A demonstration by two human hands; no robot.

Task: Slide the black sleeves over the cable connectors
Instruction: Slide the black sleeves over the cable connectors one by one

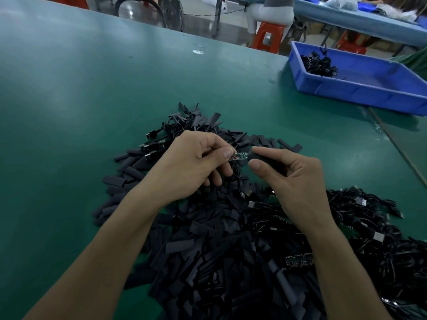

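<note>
While the small connector board [240, 156] juts from the pinching fingertips of the left hand [196, 165], the right hand [291, 179] grips a black sleeve [265, 155] just beside its tip, above heaped sleeves [208, 250] and cables [381, 227] on the green table [92, 88].

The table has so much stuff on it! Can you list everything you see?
Table: one, green, under everything.
Sleeves: too many to count, black, heaped in the middle.
Cables: a tangled bunch, black, on the right of the heap.
Bin: one, blue, far right, a few cables inside.
Stools: orange, behind the table; number unclear.
Circuit board: one, small, pinched in the left hand.
Left hand: holds the board.
Right hand: holds a black sleeve by the board.
</note>
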